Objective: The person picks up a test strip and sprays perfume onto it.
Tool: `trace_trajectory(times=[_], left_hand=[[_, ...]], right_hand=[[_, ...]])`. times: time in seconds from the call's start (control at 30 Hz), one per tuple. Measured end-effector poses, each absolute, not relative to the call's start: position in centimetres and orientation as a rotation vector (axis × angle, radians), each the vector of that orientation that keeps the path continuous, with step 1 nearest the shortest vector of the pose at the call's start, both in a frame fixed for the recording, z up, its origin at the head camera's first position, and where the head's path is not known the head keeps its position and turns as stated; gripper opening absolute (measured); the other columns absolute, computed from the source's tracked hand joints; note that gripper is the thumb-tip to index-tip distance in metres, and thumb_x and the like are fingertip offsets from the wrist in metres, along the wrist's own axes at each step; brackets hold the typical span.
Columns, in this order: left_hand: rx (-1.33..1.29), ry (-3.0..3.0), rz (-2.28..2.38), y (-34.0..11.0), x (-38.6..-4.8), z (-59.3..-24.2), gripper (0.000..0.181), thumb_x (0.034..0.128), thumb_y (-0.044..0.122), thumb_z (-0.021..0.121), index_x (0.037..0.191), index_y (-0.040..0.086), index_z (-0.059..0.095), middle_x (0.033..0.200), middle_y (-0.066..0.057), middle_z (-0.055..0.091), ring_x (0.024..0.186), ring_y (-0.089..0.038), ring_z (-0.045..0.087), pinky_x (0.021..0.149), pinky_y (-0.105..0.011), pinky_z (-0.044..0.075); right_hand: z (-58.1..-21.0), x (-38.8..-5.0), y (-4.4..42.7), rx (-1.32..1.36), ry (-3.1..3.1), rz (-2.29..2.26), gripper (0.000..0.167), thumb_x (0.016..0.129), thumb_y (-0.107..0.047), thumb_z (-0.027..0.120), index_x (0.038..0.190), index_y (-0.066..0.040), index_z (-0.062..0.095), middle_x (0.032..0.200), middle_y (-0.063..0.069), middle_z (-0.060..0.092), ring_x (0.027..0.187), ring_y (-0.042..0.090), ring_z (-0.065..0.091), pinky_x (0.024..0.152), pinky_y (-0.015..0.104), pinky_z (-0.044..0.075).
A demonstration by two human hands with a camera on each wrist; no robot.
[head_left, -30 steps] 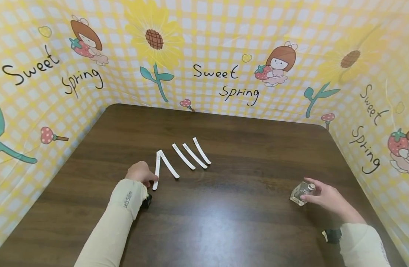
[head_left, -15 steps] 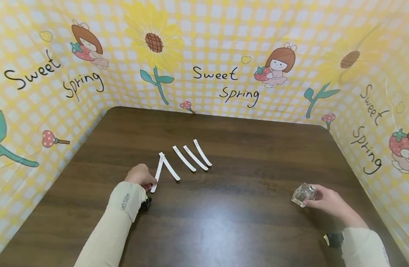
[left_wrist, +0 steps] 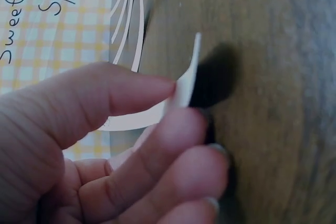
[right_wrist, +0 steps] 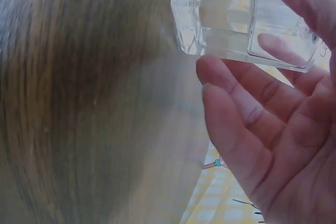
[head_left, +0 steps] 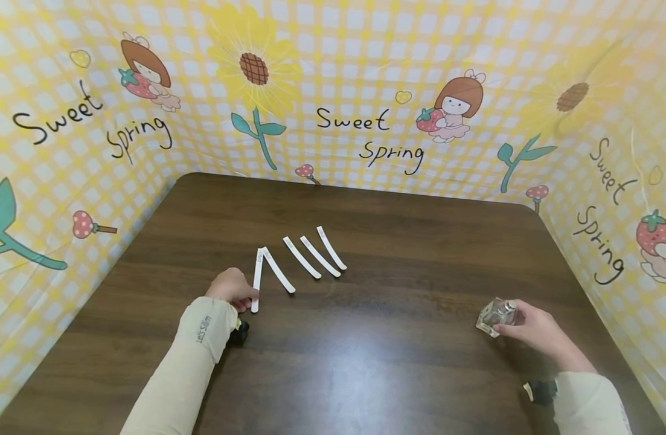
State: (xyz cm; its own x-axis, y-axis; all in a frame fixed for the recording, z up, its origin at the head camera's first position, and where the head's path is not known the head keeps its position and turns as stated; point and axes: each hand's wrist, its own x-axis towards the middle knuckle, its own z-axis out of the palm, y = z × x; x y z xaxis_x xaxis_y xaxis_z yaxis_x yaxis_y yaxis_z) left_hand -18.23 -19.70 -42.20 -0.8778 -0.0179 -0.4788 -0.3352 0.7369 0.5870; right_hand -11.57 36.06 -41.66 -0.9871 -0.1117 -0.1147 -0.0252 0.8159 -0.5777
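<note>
Between thumb and index finger, my left hand [head_left: 231, 287] pinches a narrow white paper strip [head_left: 256, 280] near its lower end; the left wrist view shows the strip [left_wrist: 185, 88] curving past the fingertips. Beside it lies another white strip [head_left: 279, 271], the two upper ends meeting in the head view. Three more strips [head_left: 302, 258] lie to the right, side by side and slanted. On the right side of the table, my right hand [head_left: 544, 331] holds a clear glass bottle [head_left: 494, 316] by thumb and fingers, tilted. Its faceted clear end [right_wrist: 188, 17] points away from the palm.
The dark brown wooden table [head_left: 398, 241] is bounded at the back and sides by a yellow checked cloth [head_left: 354, 72] with printed flowers and lettering. Black wrist cameras show below the left hand [head_left: 239, 332] and beside the right sleeve [head_left: 541, 391].
Since a second ago, the bottle has tipped in my right hand, its neck end turning away from view. The strip in my left hand has shifted slightly at its lower end.
</note>
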Motion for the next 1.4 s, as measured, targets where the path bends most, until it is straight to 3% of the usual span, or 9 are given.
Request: trace_trajectory(times=[0.17, 0.43, 0.63, 0.83, 0.97, 1.2, 1.4], left_hand=[[-0.262, 2.470, 1.016, -19.7, -18.2, -42.5, 0.016, 0.0802, 0.005, 0.061, 0.066, -0.003, 0.062, 0.049, -0.002, 0.057, 0.041, -0.009, 0.054, 0.042, -0.019, 0.048], [-0.225, 2.443, 1.146, -19.8, -18.2, -43.0, 0.010, 0.0806, 0.002, 0.058, 0.072, -0.002, 0.058, 0.051, -0.002, 0.057, 0.042, -0.009, 0.054, 0.043, -0.021, 0.049], [-0.192, 2.452, 1.190, -20.3, -18.3, -42.8, 0.011, 0.0799, 0.001, 0.055, 0.069, -0.001, 0.058, 0.052, -0.002, 0.058, 0.044, -0.009, 0.056, 0.045, -0.022, 0.051], [-0.138, 2.448, 1.272, -19.9, -18.5, -42.0, 0.013, 0.0821, 0.001, 0.055, 0.069, 0.000, 0.058, 0.053, -0.002, 0.059, 0.046, -0.009, 0.057, 0.045, -0.023, 0.052], [-0.069, 2.440, 1.336, -19.0, -18.6, -41.1, 0.014, 0.0844, 0.001, 0.055, 0.072, -0.003, 0.059, 0.056, -0.004, 0.061, 0.047, -0.009, 0.057, 0.046, -0.025, 0.053], [-0.025, 2.395, 1.455, -16.9, -18.6, -40.0, 0.014, 0.0880, 0.000, 0.053, 0.081, -0.009, 0.060, 0.056, -0.004, 0.058, 0.047, -0.009, 0.057, 0.050, -0.027, 0.055], [0.029, 2.291, 1.595, -14.9, -18.2, -39.1, 0.022, 0.0886, 0.000, 0.052, 0.099, -0.019, 0.058, 0.059, -0.008, 0.060, 0.047, -0.008, 0.056, 0.048, -0.023, 0.053]], right_hand=[[-41.7, -11.5, 36.0, -0.065, 2.849, -0.935, 0.046, 0.079, -0.015, 0.075, 0.109, 0.012, 0.053, 0.079, 0.012, 0.064, 0.057, 0.020, 0.056, 0.045, 0.030, 0.051], [-40.7, -12.0, 35.5, -0.019, 3.027, -0.842, 0.036, 0.079, -0.024, 0.076, 0.093, 0.005, 0.063, 0.079, 0.012, 0.069, 0.070, 0.019, 0.058, 0.059, 0.033, 0.045], [-40.0, -12.1, 34.6, 0.071, 3.159, -0.955, 0.028, 0.079, -0.026, 0.075, 0.082, -0.001, 0.062, 0.073, 0.008, 0.067, 0.064, 0.010, 0.056, 0.055, 0.025, 0.044], [-39.8, -12.1, 33.7, 0.199, 3.279, -1.084, 0.030, 0.077, -0.024, 0.077, 0.082, 0.001, 0.060, 0.070, 0.009, 0.064, 0.061, 0.005, 0.050, 0.053, 0.020, 0.040], [-39.5, -12.2, 32.8, 0.342, 3.291, -1.229, 0.031, 0.075, -0.020, 0.077, 0.086, 0.002, 0.058, 0.071, 0.005, 0.061, 0.060, -0.001, 0.046, 0.054, 0.015, 0.038], [-39.3, -12.6, 30.9, 0.513, 3.229, -1.587, 0.027, 0.075, -0.007, 0.074, 0.085, 0.000, 0.050, 0.064, -0.020, 0.047, 0.059, -0.006, 0.044, 0.054, 0.010, 0.036], [-39.5, -13.1, 28.8, 0.557, 2.938, -2.140, 0.026, 0.078, 0.006, 0.066, 0.084, -0.009, 0.045, 0.068, -0.016, 0.052, 0.062, -0.004, 0.051, 0.053, 0.008, 0.044]])
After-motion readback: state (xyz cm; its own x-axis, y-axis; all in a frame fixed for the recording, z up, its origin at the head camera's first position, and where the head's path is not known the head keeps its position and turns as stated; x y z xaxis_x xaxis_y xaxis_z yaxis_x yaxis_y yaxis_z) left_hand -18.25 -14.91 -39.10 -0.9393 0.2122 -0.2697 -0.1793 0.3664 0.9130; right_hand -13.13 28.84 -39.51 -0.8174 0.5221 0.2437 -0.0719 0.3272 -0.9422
